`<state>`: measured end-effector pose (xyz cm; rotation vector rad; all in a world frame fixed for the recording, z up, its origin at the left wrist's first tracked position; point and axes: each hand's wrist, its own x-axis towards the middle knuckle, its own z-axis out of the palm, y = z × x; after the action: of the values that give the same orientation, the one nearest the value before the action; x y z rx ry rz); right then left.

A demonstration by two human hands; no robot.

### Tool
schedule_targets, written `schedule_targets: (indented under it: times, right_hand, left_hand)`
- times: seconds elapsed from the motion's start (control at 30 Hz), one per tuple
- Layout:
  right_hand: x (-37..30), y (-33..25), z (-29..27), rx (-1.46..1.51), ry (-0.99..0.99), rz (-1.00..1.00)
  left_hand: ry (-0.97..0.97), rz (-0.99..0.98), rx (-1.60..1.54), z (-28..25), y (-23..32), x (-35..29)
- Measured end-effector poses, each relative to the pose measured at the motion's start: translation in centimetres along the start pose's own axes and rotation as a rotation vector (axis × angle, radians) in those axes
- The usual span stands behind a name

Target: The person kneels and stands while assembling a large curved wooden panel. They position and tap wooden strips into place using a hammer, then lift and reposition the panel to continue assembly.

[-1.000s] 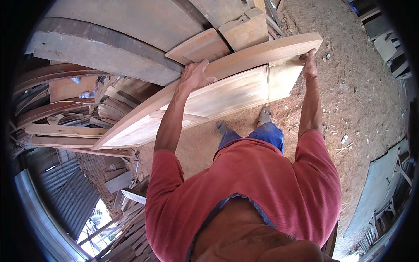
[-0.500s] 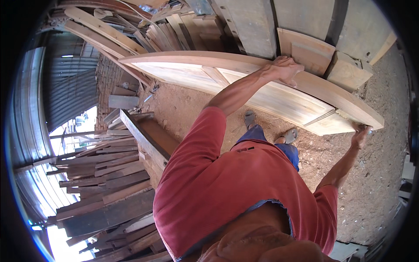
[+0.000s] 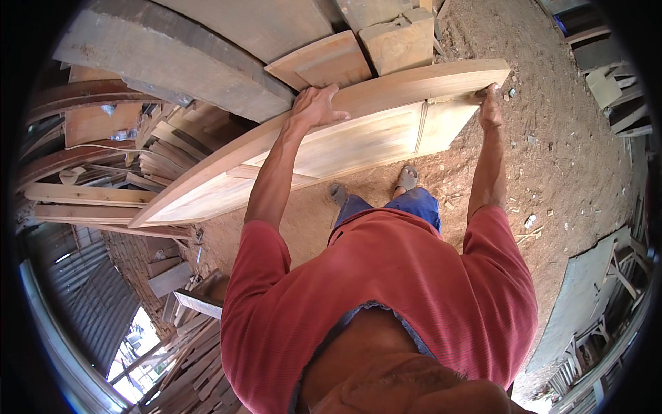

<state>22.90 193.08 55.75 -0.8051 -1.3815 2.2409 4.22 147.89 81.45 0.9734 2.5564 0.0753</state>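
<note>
A long pale wooden panel door (image 3: pixel 358 141) stands on its edge in front of me, its long side edge facing up. My left hand (image 3: pixel 317 108) is hooked over this upper edge, near the middle of its length. The fingers go over the far side and partly out of sight, while the thumb lies toward the near face. At the door's right end, my right hand (image 3: pixel 491 108) grips the corner below the upper edge; some of its fingers are hidden. Both arms are stretched forward.
Large boards (image 3: pixel 186 62) lean behind the door, with a small wooden panel (image 3: pixel 324 63) and a thick wood block (image 3: pixel 400 43) beside them. Planks (image 3: pixel 89 194) lie beyond its left end. Scrap timber (image 3: pixel 196 369) is piled at lower left. A grey sheet (image 3: pixel 579 297) lies at right on the dirt floor (image 3: pixel 545 159).
The view has swung to the right, so the door and timber sit farther left in it. Both hands keep their hold on the door; the left thumb now stands farther out.
</note>
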Motion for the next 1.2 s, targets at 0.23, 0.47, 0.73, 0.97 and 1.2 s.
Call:
schedule_targets:
  times: [0.23,0.47,0.73,0.97,1.2]
  right_hand:
    - [-1.4,-0.8,1.2,0.094,0.029,-0.009]
    - [-0.4,-0.2,0.4,-0.054,0.110,-0.008]
    - [-0.1,0.2,0.0,0.029,0.258,0.056]
    - [-8.2,-3.5,-2.9,0.254,0.564,-0.195]
    - [-12.6,-15.0,0.5,-0.724,0.663,-0.051]
  left_hand:
    - [-0.089,-0.053,-0.018,1.6,-0.1,1.1]
    - [-0.072,-0.024,-0.043,1.2,-0.3,1.1]
    - [-0.024,0.019,-0.045,1.3,-0.5,1.1]
    - [-0.042,-0.012,-0.053,1.0,-0.2,1.1]
    - [-0.047,-0.048,0.054,3.3,0.1,1.0]
